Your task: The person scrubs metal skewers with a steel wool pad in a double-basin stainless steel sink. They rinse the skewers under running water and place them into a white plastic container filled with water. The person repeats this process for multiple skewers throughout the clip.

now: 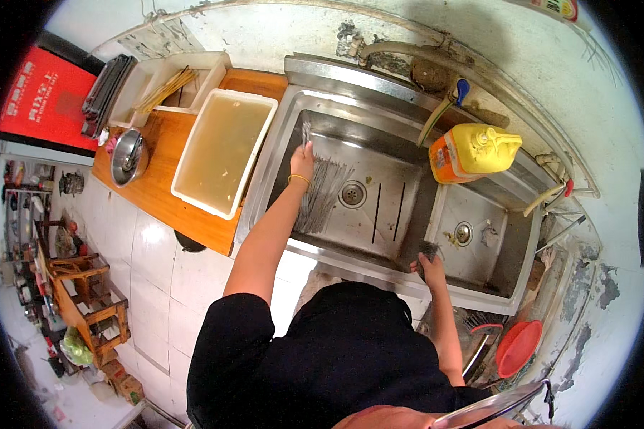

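My left hand [302,162], with a yellow band at its wrist, grips one end of a bundle of thin grey metal sticks [306,131], apparently skewers, over the left side of the large steel basin [322,119]. Beneath it a pile of similar sticks [322,201] lies on the basin floor, left of the drain [352,194]. Two dark thin rods [376,213] lie parallel to the right of that drain. Above the divider's near end, my right hand [432,271] holds a dark scouring pad [428,250]; its exact material is unclear.
A yellow jug [472,153] stands over the divider's far end, beside a hose [437,120]. The smaller basin [461,263] is on the right. Left, a wooden counter [155,161] carries a white tub of cloudy liquid [222,153] and a steel bowl [129,158].
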